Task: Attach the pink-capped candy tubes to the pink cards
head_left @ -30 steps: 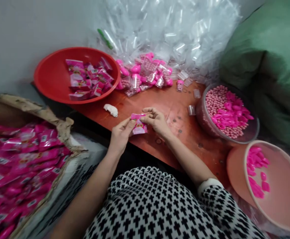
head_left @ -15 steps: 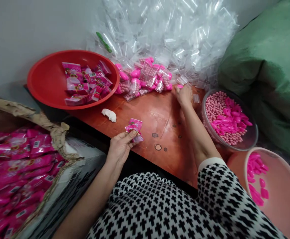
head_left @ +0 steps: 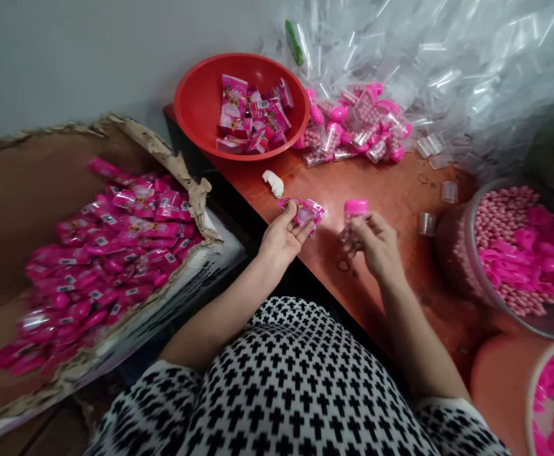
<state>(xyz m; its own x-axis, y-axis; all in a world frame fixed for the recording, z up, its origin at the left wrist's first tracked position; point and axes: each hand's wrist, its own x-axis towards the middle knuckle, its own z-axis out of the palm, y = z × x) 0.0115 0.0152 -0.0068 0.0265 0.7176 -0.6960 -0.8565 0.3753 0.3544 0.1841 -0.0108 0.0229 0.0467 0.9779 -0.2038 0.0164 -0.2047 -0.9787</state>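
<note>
pink packet (head_left: 316,209) pinched in left hand (head_left: 280,240), right hand (head_left: 382,246) nearby gripping pink-capped jar (head_left: 355,208)

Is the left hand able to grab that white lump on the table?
Probably yes. The white lump lies just beyond the left hand, and nothing else on the table seems to block the way. But the hand holds a pink packet, so it would likely need to put that down first.

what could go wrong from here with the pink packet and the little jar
The packet, held by the left hand's fingers near the table's front edge, could slip and fall off.
The pink-lidded jar might drop if the right hand's fingers loosen.
The right forearm might knock the clear cup beside the bead bowl.
</note>
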